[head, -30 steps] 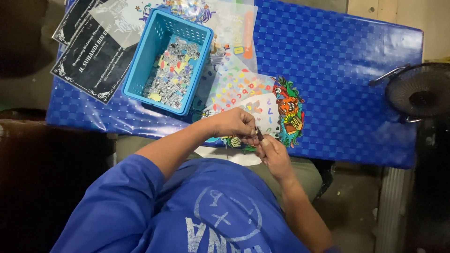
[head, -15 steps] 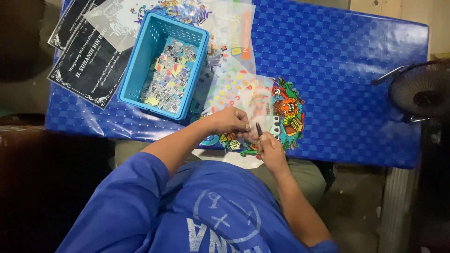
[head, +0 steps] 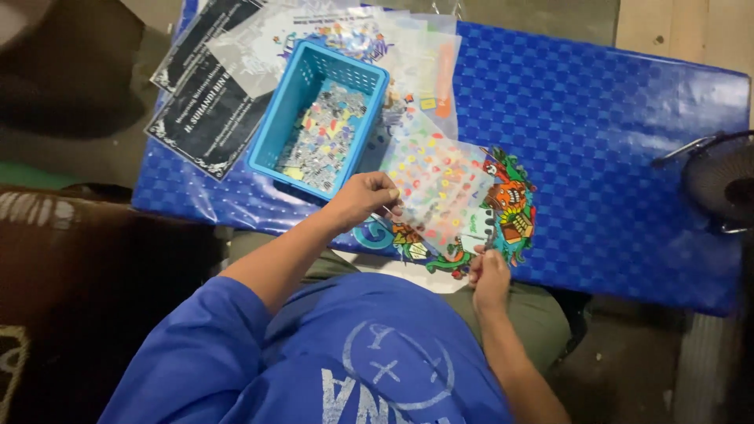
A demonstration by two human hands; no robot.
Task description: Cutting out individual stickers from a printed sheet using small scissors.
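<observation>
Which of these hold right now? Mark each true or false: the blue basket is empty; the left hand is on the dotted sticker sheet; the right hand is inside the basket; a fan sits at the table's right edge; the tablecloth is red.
1. The blue basket is empty. False: it holds a heap of small colourful pieces.
2. The left hand is on the dotted sticker sheet. True.
3. The right hand is inside the basket. False: it is at the near table edge, by the sheet's lower corner.
4. A fan sits at the table's right edge. True.
5. The tablecloth is red. False: it is blue, checkered.
</observation>
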